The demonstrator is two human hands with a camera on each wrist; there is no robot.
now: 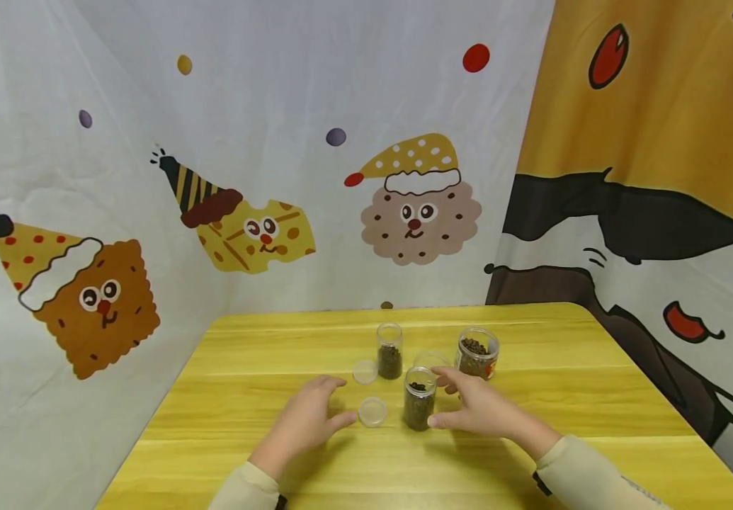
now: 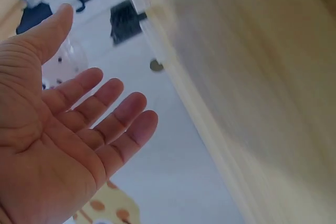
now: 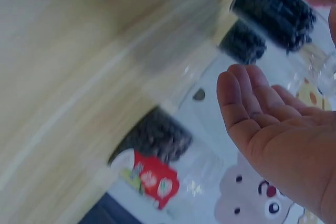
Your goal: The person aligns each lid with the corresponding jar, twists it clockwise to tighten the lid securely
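Observation:
A clear cylindrical jar (image 1: pixel 418 407) of dark pellets stands uncapped at the front of the group. Beside its right side is my right hand (image 1: pixel 481 407), fingers and thumb spread, palm facing it. In the right wrist view this hand (image 3: pixel 278 124) holds nothing, with the jar (image 3: pixel 273 11) past its fingertips. My left hand (image 1: pixel 309 418) hovers left of a small clear lid (image 1: pixel 372 411), thumb tip close to the lid's edge. Its fingers are loosely extended, and the palm (image 2: pixel 47 156) shows bare in the left wrist view.
Behind stands a second narrow jar (image 1: pixel 389 360), partly filled, with another small lid (image 1: pixel 365 371) at its left. A wider open jar (image 1: pixel 476 358) of brown pellets with a red label is at right. A larger clear lid (image 1: pixel 431 358) lies between them on the wooden table (image 1: pixel 226 425).

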